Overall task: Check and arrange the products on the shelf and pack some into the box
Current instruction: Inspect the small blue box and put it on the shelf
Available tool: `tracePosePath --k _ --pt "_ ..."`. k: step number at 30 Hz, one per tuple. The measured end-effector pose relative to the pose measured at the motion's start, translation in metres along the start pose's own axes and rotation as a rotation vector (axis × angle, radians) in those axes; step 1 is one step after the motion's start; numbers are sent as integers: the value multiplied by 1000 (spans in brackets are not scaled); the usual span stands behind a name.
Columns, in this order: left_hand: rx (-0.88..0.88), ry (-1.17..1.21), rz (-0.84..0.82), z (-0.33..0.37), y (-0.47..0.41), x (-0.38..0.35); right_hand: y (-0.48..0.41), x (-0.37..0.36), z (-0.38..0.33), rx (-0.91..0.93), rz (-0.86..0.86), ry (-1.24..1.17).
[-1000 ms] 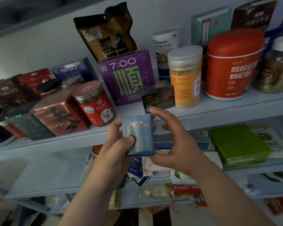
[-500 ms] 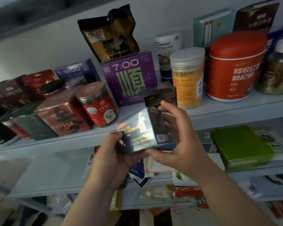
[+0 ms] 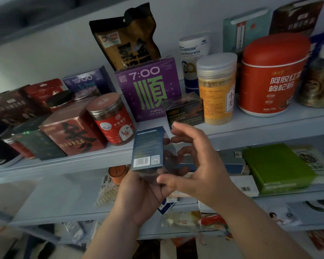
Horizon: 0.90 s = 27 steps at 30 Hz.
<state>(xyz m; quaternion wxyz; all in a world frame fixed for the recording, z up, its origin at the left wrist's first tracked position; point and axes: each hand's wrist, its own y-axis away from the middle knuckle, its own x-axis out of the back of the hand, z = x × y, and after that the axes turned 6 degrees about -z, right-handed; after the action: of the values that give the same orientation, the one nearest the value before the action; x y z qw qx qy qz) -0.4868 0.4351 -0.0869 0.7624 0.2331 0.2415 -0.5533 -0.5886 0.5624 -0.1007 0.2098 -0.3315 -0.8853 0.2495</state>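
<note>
The blue box [image 3: 147,146] stands upright at the centre of the frame, barcode face to the camera, just in front of the upper shelf [image 3: 45,168] edge. It looks light and stiff, with a glossy wrap that is likely slippery, so it is best held by its narrow sides. The left hand [image 3: 138,191] has its grip clamped on the base from below; the right hand [image 3: 196,161] curls round the right side, thumb at the lower corner

A shop or storeroom: white shelves [image 3: 250,131] crowded with packaged boxes [image 3: 148,88], jars [image 3: 110,118] and tubs [image 3: 271,75].
</note>
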Motion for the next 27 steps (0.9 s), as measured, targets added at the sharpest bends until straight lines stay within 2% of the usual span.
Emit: tracePosePath --k 5,12,16,21,24,27 --pt "-152 -40 -26 18 0 11 2 3 0 -114 -98 -168" --pt "-378 -401 -58 33 5 17 0 3 10 -162 -22 -120" --pt "-349 -571 72 34 9 13 -1 4 11 -190 12 -96" --pt "-260 -573 147 32 11 14 -5 3 10 -279 71 -123" --pt "-267 -611 164 33 15 17 -4 4 12 -299 -18 -55" --pt "-301 -731 165 36 21 17 -7 9 9 -243 -127 157"
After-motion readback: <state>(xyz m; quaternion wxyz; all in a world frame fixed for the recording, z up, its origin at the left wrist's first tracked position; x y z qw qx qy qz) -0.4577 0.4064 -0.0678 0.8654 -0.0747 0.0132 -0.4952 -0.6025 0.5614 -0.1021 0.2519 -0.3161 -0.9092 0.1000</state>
